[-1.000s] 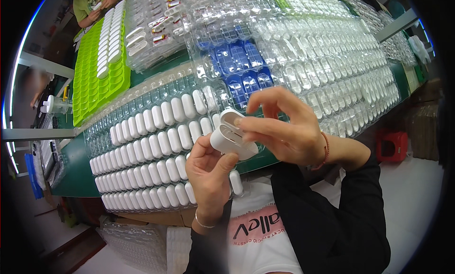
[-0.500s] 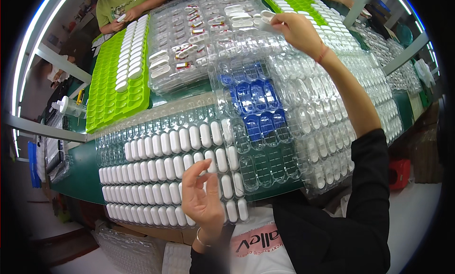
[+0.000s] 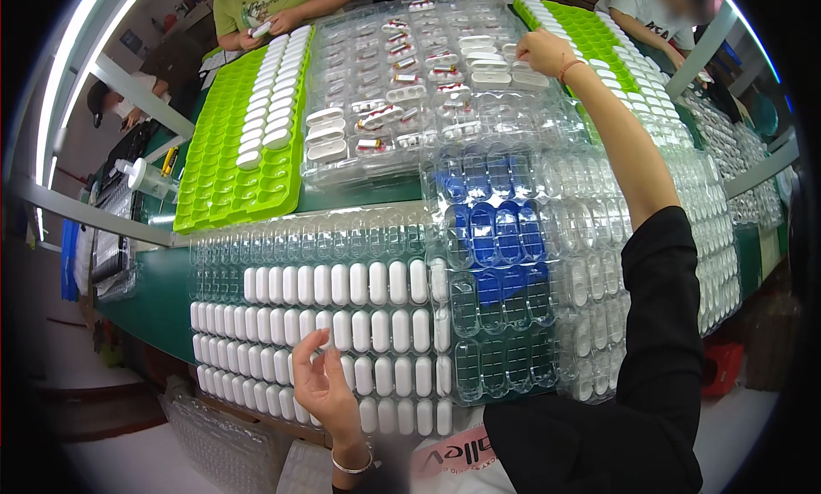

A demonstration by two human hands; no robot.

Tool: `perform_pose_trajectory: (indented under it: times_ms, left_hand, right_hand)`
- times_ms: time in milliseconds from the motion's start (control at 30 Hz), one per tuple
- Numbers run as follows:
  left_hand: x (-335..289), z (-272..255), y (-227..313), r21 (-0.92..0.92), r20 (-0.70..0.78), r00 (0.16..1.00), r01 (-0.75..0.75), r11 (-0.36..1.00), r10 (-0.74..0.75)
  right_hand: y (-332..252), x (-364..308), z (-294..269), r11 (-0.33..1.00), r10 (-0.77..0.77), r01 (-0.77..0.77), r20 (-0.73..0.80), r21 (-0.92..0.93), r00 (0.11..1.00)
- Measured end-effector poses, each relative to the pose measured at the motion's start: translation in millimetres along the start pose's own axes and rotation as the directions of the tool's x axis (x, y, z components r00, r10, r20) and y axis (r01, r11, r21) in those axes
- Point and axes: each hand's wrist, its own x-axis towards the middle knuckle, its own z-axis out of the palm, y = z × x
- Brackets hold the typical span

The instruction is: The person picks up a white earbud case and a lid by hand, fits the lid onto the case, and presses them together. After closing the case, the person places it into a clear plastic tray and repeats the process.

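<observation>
Reaching over stacked clear trays (image 3: pixel 590 263) with the right hand (image 3: pixel 542 53), bending its fingers down beside open white cases (image 3: pixel 492 81); cannot tell whether gripping one. Covering some trays with that forearm (image 3: pixel 617 147), beside blue pieces (image 3: pixel 496 237) under plastic. Holding the left hand (image 3: pixel 323 391) half curled, apparently empty, above smooth white cases (image 3: pixel 379 330), hiding some. Noting those cases rowed in the near tray (image 3: pixel 256 248), red-ended cylinders (image 3: pixel 369 143) in the far tray (image 3: pixel 359 171), white pieces (image 3: pixel 278 100) in a green tray (image 3: pixel 209 152).

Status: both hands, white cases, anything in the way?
Left hand grip open, over white cases. Right hand at open white shells, far tray; grip contents unclear. No obstruction seen.
</observation>
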Motion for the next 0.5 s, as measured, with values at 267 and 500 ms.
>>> perform_pose_trajectory:
  times_ms: [267,500]
  left_hand:
    - [151.8,-70.4,-96.8,0.705,-0.078,0.962,-0.133,0.696,0.263]
    - [190.2,-80.5,-115.5,0.892,0.130,0.908,-0.283,0.352,0.399]
  right_hand:
    - [-12.0,-105.8,-60.6,0.919,0.012,0.063,-0.189,0.389,0.982]
    - [-71.1,-314.9,-115.9,0.771,0.386,-0.290,-0.054,0.567,0.921]
